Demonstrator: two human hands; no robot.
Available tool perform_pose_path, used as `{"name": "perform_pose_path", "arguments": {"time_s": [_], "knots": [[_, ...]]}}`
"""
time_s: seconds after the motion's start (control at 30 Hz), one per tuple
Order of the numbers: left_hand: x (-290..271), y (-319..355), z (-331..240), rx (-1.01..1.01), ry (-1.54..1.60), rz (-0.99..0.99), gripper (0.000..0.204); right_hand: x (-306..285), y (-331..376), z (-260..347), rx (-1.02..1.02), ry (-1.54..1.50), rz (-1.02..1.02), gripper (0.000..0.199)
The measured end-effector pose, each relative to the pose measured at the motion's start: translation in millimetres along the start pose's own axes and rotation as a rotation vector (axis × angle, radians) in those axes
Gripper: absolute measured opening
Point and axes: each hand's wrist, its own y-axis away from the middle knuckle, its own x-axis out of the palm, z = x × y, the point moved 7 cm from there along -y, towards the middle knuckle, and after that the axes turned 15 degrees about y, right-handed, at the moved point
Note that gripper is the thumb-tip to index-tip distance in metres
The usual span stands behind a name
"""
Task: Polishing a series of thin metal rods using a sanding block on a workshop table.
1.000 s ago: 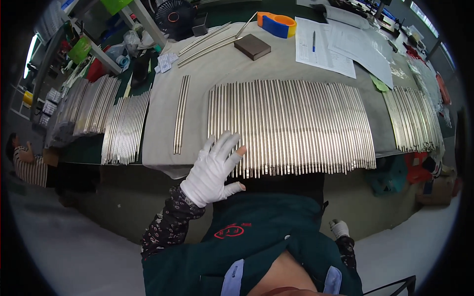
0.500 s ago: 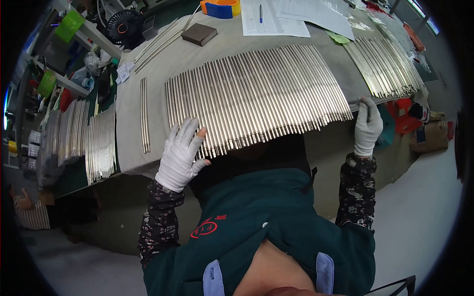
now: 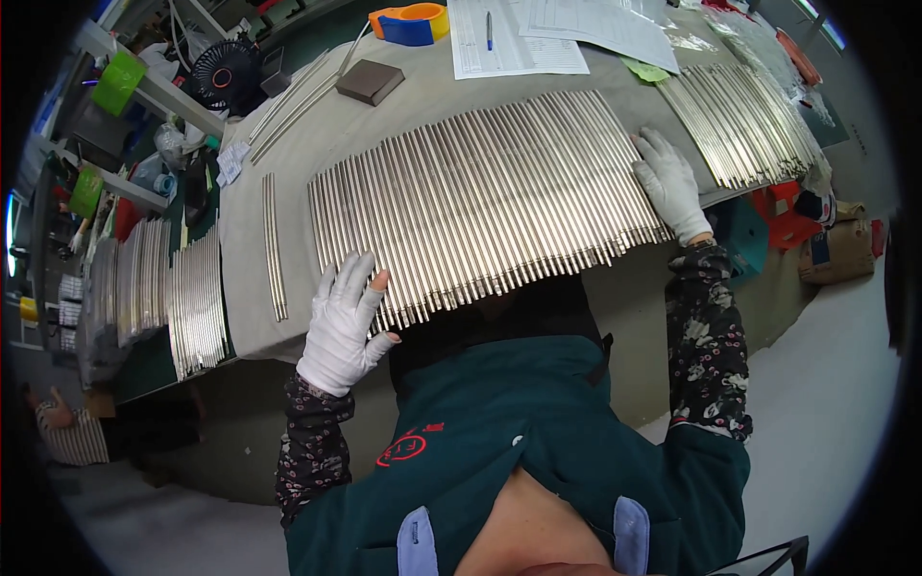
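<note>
Your left hand (image 3: 338, 324) spread wide and right hand (image 3: 669, 187) loosely extended flank the row of metal rods (image 3: 490, 197) on the table (image 3: 423, 91), likely stiff, slick and roll-prone, best held by its outer sides.

- The left hand (image 3: 338, 322) hides the lower ends of the leftmost metal rods (image 3: 490, 192).
- From here I can't tell whether the right hand (image 3: 669, 187) touches the outermost rod.
- The paper sheets (image 3: 523, 60) run out of sight at the top, their print too small to read.
- A striped-top person (image 3: 77, 437) is blurry, far left.
</note>
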Motion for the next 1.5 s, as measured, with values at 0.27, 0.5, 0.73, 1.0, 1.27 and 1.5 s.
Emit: {"name": "perform_pose_path", "arguments": {"time_s": [0.27,0.5,0.73,1.0,1.27,1.5], "knots": [[4.1,1.4,0.0,-0.026,0.007,0.047,0.077,4.2,4.2,3.1,-0.026,0.063,-0.021,0.048],[-5.8,-10.7,-4.9,-0.057,0.030,0.175,0.080,0.5,3.9,6.2,-0.035,0.080,-0.023,0.050],[-21.5,-79.2,-17.8,0.128,-0.007,0.228,0.077,2.3,4.6,5.6,-0.019,0.073,0.013,0.050],[16.3,-166.2,-2.2,0.473,0.100,0.171,0.074,-2.3,4.1,3.9,0.007,0.111,0.048,0.050],[43.5,-183.1,-2.0,0.446,-0.037,0.299,0.074,5.2,-0.8,-6.9,0.080,-0.017,0.190,0.052],[44.5,-191.5,-8.7,0.380,-0.010,0.302,0.072,-0.9,-1.2,-12.2,0.060,-0.303,0.293,0.044]]}}
